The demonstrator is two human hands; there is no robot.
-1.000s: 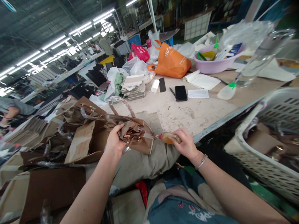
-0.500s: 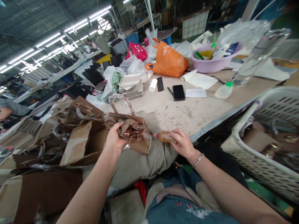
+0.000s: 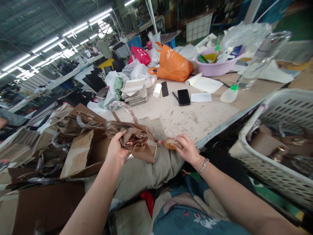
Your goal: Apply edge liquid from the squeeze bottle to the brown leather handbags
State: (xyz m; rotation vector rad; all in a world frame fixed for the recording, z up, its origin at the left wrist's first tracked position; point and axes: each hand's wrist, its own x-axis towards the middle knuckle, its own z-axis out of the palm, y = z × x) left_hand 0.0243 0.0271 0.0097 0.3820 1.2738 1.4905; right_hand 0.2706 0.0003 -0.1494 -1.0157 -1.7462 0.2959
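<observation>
My left hand (image 3: 116, 148) grips the folded flap of a tan-brown handbag (image 3: 139, 142) that lies on a beige cloth (image 3: 149, 168) at the near edge of the worktable (image 3: 195, 119). The bag's plastic-wrapped handle (image 3: 122, 109) arches up behind it. My right hand (image 3: 186, 148) is closed round a small amber squeeze bottle (image 3: 170, 143). Its red tip points at the bag's right edge and touches it or nearly does.
Brown bag parts and card pieces (image 3: 73, 143) pile up on the left. On the table lie a black phone (image 3: 184, 97), a stack of swatches (image 3: 134, 91), an orange bag (image 3: 172, 65) and a lilac basin (image 3: 215, 65). A white slatted basket (image 3: 274, 143) stands at right.
Both hands keep their grips on the bag and the bottle. Only the view has shifted slightly, so everything sits a little further left and higher.
</observation>
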